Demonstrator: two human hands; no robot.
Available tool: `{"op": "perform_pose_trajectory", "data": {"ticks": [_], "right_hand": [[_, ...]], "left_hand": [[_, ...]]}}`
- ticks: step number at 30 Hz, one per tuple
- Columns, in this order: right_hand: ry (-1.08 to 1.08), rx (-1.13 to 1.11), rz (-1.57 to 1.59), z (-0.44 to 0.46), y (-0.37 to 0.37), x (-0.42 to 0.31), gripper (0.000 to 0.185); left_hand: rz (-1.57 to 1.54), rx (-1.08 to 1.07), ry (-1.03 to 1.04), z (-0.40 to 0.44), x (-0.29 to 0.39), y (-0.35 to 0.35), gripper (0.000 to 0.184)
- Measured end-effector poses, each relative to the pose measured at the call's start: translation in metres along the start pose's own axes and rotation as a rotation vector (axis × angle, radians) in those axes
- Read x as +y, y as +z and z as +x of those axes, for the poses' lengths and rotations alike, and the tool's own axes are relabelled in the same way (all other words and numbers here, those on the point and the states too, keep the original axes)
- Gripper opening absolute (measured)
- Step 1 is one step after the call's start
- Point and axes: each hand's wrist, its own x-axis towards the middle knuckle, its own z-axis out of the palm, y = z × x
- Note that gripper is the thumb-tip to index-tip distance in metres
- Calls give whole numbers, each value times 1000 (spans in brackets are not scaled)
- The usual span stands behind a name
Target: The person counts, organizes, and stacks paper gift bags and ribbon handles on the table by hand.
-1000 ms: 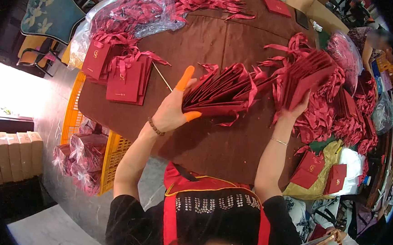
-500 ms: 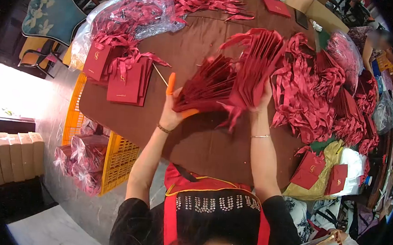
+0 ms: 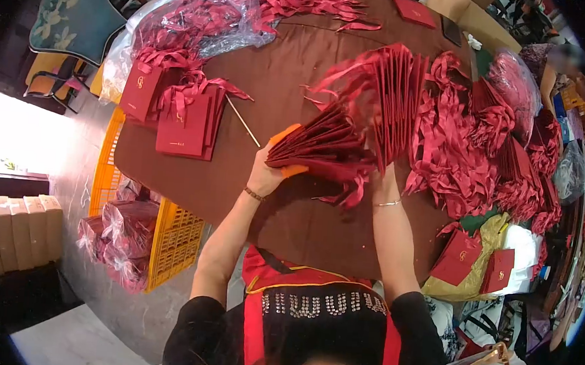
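My left hand [image 3: 266, 172], with orange covers on its thumb and a finger, is closed on one end of a fanned stack of flat red gift bags [image 3: 322, 140]. Ribbon handles hang from the stack's right end. A second fanned stack of red gift bags [image 3: 397, 98] stands on edge beside it, its ribbons trailing left. My right hand [image 3: 385, 182] grips its lower end; most of those fingers are hidden behind the bags. A thin stick [image 3: 242, 120] lies on the brown cloth near my left hand.
Red gift bags with gold print [image 3: 187, 131] lie at the left of the table. Ribboned bags [image 3: 454, 153] are heaped at the right. A clear plastic bag [image 3: 250, 17] of bags is at the back left; a yellow crate [image 3: 176, 242] stands below. Another person [image 3: 551, 72] is at the far right.
The left stack has dropped and turned, spreading its ribbon end rightward. The right stack now stands more upright, its folded edges more visible. My left hand has shifted slightly right.
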Motion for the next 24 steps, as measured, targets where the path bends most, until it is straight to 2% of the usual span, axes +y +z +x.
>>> {"op": "perform_pose_trajectory", "data": {"ticks": [1, 2, 3, 4, 6, 8, 9, 11, 13, 15, 16, 17, 18, 20, 22, 24], "right_hand": [[49, -218, 250, 8, -3, -4, 58], [94, -443, 498, 13, -6, -10, 56], [49, -342, 427, 15, -11, -23, 52], [38, -346, 426, 16, -17, -32, 52], [-150, -420, 494, 18, -38, -53, 50], [-218, -333, 398, 6, -60, -70, 53], [-151, -315, 547, -7, -72, -77, 53], [-105, -140, 478, -49, -71, -76, 49], [-96, 146, 161, -91, -73, -52, 55], [83, 251, 75, -135, -84, -18, 60], [193, 275, 180, -146, -85, 0, 58], [305, 296, 286, -153, -81, 14, 55], [302, 296, 291, -156, -78, 23, 55], [294, 241, 408, -154, -70, 32, 56], [263, 289, 355, -138, -75, 27, 56], [59, 125, 249, -111, -89, 13, 67]], "left_hand": [[27, 81, -11, 1, 6, 4, 58], [29, 71, -5, 1, 7, 5, 58], [41, 110, -9, 0, 9, 6, 55], [51, 152, -14, 1, 9, 6, 52], [24, 200, 11, 1, -2, -1, 50], [-5, 256, 28, 1, -6, 0, 47], [-68, 296, 27, 1, -5, 4, 50], [-132, 326, 23, 1, -11, 16, 52], [30, 449, -3, 0, -26, 31, 63], [82, 413, 63, -1, -7, 46, 69], [132, 379, 123, -4, 0, 50, 75], [53, 321, 102, -5, -2, 50, 85], [57, 317, 103, -7, -1, 51, 85], [-130, 282, 137, -8, 4, 52, 95], [-91, 275, 165, -10, 13, 47, 99], [-55, 267, 192, -9, 24, 43, 103]]}}
